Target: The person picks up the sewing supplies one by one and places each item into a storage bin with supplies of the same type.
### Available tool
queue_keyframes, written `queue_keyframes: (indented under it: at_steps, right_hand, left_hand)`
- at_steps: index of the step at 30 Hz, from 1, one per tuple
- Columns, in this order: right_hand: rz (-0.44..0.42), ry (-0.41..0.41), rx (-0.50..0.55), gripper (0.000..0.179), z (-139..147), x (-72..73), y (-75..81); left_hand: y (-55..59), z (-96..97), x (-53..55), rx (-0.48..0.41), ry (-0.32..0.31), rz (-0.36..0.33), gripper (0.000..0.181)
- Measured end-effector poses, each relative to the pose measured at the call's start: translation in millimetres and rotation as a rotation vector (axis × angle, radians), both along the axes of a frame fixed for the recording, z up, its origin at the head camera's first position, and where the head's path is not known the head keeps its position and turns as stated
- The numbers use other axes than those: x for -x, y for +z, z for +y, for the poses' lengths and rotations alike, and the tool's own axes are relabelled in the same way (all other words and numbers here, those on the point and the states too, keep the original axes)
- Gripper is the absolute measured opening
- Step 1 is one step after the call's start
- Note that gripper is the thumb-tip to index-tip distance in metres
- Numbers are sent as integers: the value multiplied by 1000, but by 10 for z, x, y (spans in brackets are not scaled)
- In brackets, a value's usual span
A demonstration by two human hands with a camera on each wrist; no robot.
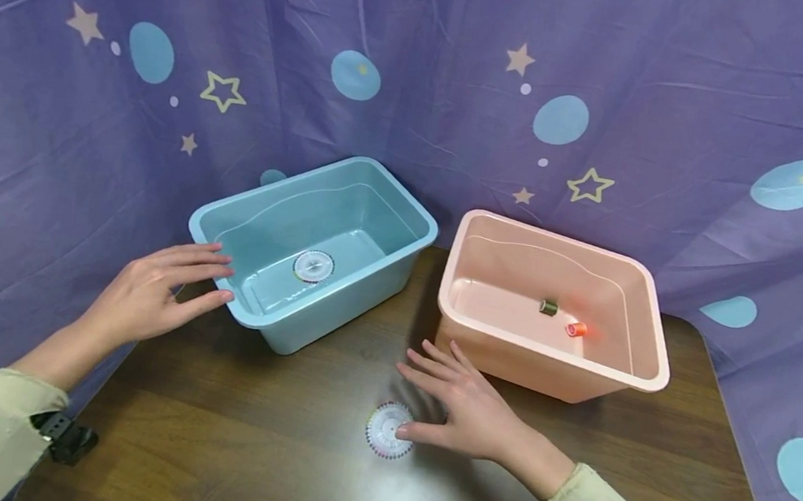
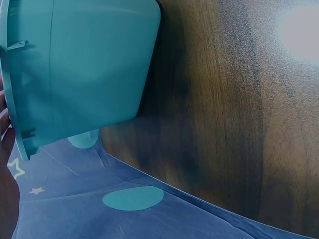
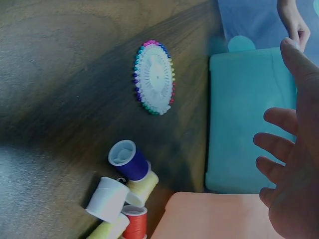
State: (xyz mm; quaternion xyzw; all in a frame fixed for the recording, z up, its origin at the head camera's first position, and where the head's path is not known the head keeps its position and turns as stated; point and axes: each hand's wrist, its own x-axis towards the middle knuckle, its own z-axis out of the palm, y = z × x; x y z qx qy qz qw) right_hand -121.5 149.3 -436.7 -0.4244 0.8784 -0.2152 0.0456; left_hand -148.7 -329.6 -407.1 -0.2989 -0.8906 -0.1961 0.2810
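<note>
My left hand [image 1: 155, 290] rests its fingers, nearly straight, at the near left rim of a blue plastic bin [image 1: 332, 313]. Inside that bin lies a round wheel of pearl-headed pins [image 1: 314, 267]. Over the table my right hand [image 1: 476, 413] hovers with fingers spread and holds nothing. Below its thumb in the head view, a second pin wheel [image 1: 384, 431] lies flat on the wood. The right wrist view shows several thread spools on the table, among them a blue spool [image 3: 130, 160], a white spool [image 3: 107, 199] and a red spool [image 3: 134, 222]; my right hand hides them in the head view.
A pink plastic bin [image 1: 509, 347] stands to the right of the blue one, with a dark green spool [image 1: 548, 308] and an orange spool [image 1: 576, 329] inside. The brown wooden table [image 1: 241, 446] meets a purple curtain [image 1: 419, 81] behind and at both sides.
</note>
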Motion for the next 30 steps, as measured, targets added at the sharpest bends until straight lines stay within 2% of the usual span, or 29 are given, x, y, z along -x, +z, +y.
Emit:
queue_keyframes:
  at_steps: [8,17,25,30]
  right_hand:
    - [-73,4,11,87,10,33,-157]
    - [-60,31,-19,98,-47,28,-302]
    - [-8,58,-16,100,-60,31,-445]
    - [-45,69,6,106,-62,17,-517]
  left_hand:
    - [9,11,-5,5,13,-6,42]
    - [19,9,2,2,11,-3,52]
    - [19,6,0,2,17,-12,46]
    - [15,8,2,-5,13,-3,49]
